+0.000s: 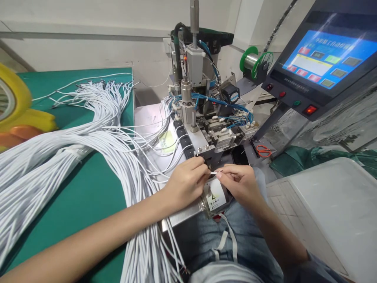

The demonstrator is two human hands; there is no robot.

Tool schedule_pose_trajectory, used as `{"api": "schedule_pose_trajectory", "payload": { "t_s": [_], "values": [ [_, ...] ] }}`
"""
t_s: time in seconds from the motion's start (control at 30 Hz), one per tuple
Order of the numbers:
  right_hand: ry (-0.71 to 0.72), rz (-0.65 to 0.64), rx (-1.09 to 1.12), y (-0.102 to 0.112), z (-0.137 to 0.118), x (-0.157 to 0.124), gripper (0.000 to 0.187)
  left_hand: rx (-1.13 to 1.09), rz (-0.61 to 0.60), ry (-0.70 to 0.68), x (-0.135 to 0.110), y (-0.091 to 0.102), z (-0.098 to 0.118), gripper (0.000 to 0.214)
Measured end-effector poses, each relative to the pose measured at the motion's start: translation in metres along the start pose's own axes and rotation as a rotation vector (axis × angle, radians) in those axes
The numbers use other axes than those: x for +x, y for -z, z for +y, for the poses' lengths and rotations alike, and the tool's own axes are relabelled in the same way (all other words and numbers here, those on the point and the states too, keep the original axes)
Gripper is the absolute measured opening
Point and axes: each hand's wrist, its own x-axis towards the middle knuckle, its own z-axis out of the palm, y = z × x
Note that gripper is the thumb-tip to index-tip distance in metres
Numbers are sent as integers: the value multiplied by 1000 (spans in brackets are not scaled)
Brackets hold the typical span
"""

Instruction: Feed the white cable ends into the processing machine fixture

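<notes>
Pinching one white wire end (216, 172), left hand (185, 181) and right hand (240, 181), tip barely discernible.

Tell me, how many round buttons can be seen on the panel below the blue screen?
3. On the control panel: a dark red button at left, a red button in the middle, a green button at right. The square red switch further right is not counted.

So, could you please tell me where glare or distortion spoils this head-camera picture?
Head view: glare streaks cross the blue touchscreen; wide-angle bending curves the pale wall edge at the top; the yellow tape roll at the left border looks soft; both hands pinching the thin white wire stay sharp.
</notes>
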Motion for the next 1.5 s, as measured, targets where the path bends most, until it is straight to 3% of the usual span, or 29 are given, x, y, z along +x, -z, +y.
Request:
{"api": "schedule_pose_trajectory", "payload": {
  "t_s": [0.17, 0.3, 0.4, 0.5, 0.6, 0.67, 0.77, 0.87, 1.0, 1.23, 1.5],
  "values": [
    [132, 90, 6, -5, -2, 3, 17, -98, 27, 101, -2, -1, 0, 18],
    [117, 157, 116, -9, 7, 3, 14, -356, -35, 121, -2, -2, -2, 8],
    [27, 53, 323, -5, 15, 5, 14, -482, -50, 61, 0, 0, -4, 12],
    [-67, -117, 393, 7, 16, 12, 18, -359, -48, -65, 2, 2, -7, 20],
    [-37, -194, 126, 21, 9, 21, 18, -82, -67, -167, 3, 3, -11, 25],
    [35, -222, -86, 26, 3, 24, 16, 20, -81, -185, 2, 1, -12, 26],
    [140, -153, -206, 23, 0, 23, 18, -73, -89, -101, 0, -1, -9, 25],
    [171, 4, -137, 11, 4, 15, 21, -271, -77, 57, -1, -3, -3, 15],
    [14, 104, -16, -3, 22, 8, 20, -277, -197, 162, 0, -2, -3, 15],
    [-188, 2, 106, -2, 67, 21, 22, 127, -581, 226, 0, -6, -21, 22],
    [-181, -85, 110, -4, 69, 30, 20, 194, -620, 189, -1, -6, -19, 21]
  ]
}}
